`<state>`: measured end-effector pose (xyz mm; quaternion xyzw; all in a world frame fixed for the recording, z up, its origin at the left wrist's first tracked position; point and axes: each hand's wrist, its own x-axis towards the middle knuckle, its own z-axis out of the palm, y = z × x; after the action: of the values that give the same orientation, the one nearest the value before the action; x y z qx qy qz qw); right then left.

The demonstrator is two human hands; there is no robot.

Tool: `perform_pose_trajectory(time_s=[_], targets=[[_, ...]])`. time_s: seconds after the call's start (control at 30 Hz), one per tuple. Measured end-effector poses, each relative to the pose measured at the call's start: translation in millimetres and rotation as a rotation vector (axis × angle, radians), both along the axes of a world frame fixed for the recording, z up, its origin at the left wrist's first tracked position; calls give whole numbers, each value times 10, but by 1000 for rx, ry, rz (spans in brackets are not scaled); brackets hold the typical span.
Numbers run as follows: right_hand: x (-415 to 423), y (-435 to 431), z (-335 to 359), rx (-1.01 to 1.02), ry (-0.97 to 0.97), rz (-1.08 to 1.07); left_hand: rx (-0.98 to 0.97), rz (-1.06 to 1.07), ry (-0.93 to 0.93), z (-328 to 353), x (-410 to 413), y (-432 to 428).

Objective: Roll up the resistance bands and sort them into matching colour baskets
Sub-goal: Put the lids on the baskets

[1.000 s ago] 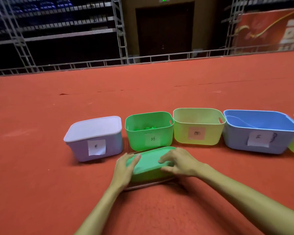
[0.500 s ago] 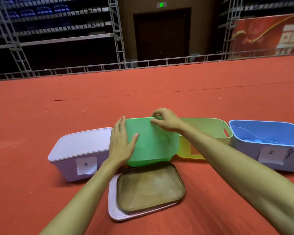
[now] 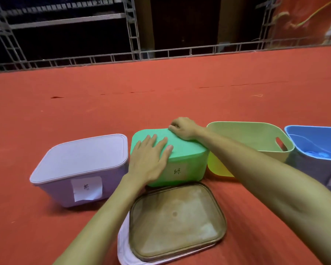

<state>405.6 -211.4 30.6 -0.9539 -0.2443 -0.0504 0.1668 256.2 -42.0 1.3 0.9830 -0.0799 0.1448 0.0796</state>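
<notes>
Head: green lid (image 3: 182,148) under left hand (image 3: 149,159), right hand (image 3: 183,128) apparently gripping.

Dim, warm light covers the red carpet (image 3: 161,96); beyond it everything is nearly black. My left hand (image 3: 149,159) and right hand (image 3: 183,129) look sharp. The railing (image 3: 180,52) bows; the banner (image 3: 304,22) is blurred.

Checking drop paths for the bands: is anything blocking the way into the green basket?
Yes. The green lid covers the green basket, with the left hand flat on it and the right hand gripping its far corner. The yellow basket and blue basket stand open.
</notes>
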Motion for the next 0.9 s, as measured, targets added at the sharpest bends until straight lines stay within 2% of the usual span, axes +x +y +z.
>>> perform_pose_trajectory(time_s=[0.2, 0.4, 0.9], targets=[[7, 61, -83, -71, -24, 38, 7, 74, -14, -41, -131, -64], [-34, 0, 113, 57, 18, 73, -65, 75, 43, 2, -191, -53], [59, -64, 65, 97, -7, -7, 118, -49, 18, 96, 25, -82]])
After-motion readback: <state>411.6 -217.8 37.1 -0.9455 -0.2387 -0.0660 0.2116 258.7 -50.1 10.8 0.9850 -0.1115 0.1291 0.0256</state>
